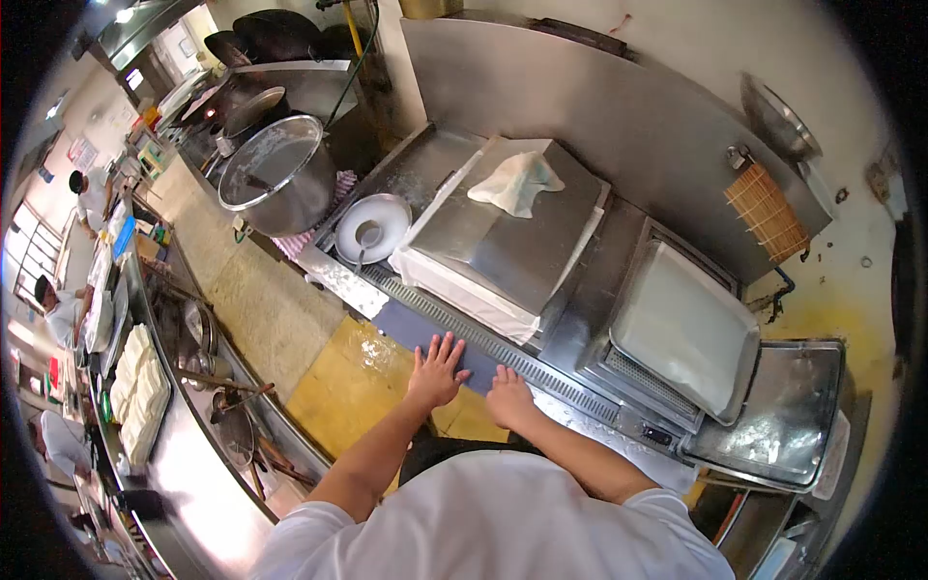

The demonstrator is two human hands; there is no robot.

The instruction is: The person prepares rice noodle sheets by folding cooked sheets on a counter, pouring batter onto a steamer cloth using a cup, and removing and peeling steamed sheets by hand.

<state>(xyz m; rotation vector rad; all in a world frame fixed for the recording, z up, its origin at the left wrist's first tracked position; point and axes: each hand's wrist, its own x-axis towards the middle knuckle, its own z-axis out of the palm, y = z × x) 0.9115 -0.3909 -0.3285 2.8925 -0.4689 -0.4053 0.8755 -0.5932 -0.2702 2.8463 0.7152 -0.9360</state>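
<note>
My left hand (438,371) lies with its fingers spread on the blue-grey front edge (411,331) of the steel counter and holds nothing. To its right, my right hand (508,394) rests at the same edge with its fingers curled in; whether anything is inside them is hidden. Beyond both hands stands a steel box-like cover (512,256) over white cloth (464,298), with a crumpled pale cloth (517,184) on top. A white round dish (374,229) holding a small metal bowl or ladle sits left of the cover.
A large steel pot (275,179) stands at the upper left. On the right are a white-filled tray (684,329) and an empty metal tray (768,416). A bamboo mat (767,213) hangs on the wall. Several people work beyond the left counter (208,483).
</note>
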